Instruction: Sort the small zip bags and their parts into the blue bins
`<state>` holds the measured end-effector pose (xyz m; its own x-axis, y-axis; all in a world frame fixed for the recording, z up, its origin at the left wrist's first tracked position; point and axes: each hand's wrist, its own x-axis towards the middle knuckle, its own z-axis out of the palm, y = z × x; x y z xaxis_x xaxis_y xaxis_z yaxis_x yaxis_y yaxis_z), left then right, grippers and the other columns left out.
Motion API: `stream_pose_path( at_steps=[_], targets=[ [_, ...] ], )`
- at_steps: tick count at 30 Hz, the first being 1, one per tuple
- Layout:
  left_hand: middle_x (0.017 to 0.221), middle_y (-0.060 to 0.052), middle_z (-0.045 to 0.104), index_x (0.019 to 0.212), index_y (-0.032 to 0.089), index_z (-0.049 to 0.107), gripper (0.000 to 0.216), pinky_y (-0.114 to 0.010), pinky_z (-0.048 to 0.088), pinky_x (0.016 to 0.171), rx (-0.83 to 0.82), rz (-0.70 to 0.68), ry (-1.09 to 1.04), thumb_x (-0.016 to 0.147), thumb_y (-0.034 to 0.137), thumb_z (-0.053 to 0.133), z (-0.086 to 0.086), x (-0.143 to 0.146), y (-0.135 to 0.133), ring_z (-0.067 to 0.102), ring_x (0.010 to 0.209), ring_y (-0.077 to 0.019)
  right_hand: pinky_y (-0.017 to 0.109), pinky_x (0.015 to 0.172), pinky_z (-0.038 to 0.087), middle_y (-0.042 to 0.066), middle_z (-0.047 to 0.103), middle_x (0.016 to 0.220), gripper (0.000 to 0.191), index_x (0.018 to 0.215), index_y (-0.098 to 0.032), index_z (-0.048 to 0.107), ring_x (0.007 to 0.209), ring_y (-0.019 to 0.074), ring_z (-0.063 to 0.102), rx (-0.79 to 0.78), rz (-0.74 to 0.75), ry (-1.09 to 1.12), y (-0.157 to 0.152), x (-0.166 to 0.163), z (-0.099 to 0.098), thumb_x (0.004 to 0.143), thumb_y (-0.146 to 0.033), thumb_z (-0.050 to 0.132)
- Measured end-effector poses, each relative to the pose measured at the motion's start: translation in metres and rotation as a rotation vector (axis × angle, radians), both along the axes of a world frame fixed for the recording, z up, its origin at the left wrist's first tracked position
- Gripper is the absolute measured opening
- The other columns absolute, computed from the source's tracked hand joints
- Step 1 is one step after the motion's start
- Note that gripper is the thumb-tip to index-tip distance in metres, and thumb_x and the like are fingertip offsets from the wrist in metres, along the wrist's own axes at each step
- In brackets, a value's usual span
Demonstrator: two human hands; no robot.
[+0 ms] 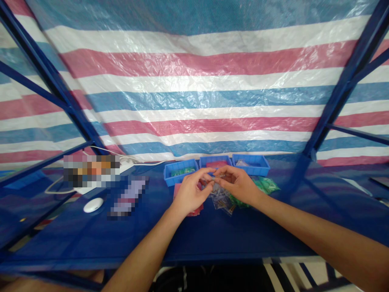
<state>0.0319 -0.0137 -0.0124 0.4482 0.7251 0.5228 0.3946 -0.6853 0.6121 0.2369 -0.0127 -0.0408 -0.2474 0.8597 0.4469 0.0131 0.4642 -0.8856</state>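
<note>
My left hand (pixel 192 191) and my right hand (pixel 238 184) meet over the blue table, fingers pinched together on a small clear plastic bag (pixel 216 181) held between them. Under my hands lies a pile of small clear bags (pixel 223 200) with dark contents. A red packet (pixel 196 210) shows under my left hand, and green packets (pixel 266 185) lie beside my right wrist. What the held bag contains is too small to tell.
Three blue trays stand in a row behind my hands: left (pixel 180 171), middle (pixel 215 162), right (pixel 251 162). A white mouse (pixel 93 205) and white cables (pixel 57 184) lie at the left. Blue frame bars and a striped tarp enclose the table (pixel 212 235).
</note>
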Motion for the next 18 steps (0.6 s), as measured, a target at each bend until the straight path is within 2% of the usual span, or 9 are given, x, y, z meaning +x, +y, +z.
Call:
stream_pose_path(
  at_steps=[9, 18],
  targets=[
    [0.091, -0.001, 0.076, 0.132, 0.024, 0.067, 0.037, -0.030, 0.055, 0.083, -0.015, -0.016, -0.009, 0.095, 0.023, 0.062, 0.0025, 0.0011, -0.0024, 0.071, 0.080, -0.0180, 0.033, 0.083, 0.055, 0.002, 0.068, 0.096, 0.018, 0.094, -0.024, 0.061, 0.088, 0.0192, 0.066, -0.037, 0.014, 0.116, -0.0024, -0.0060, 0.0038, 0.085, -0.032, 0.074],
    [0.090, -0.001, 0.077, 0.134, 0.024, 0.066, 0.040, -0.029, 0.055, 0.080, -0.017, 0.001, -0.020, 0.093, 0.022, 0.064, 0.0033, 0.0019, -0.0041, 0.071, 0.079, -0.0173, 0.028, 0.074, 0.047, -0.002, 0.057, 0.089, 0.024, 0.097, -0.025, 0.059, 0.080, 0.0158, 0.056, -0.057, 0.085, 0.126, -0.0019, -0.0041, 0.0062, 0.079, -0.020, 0.073]
  ],
)
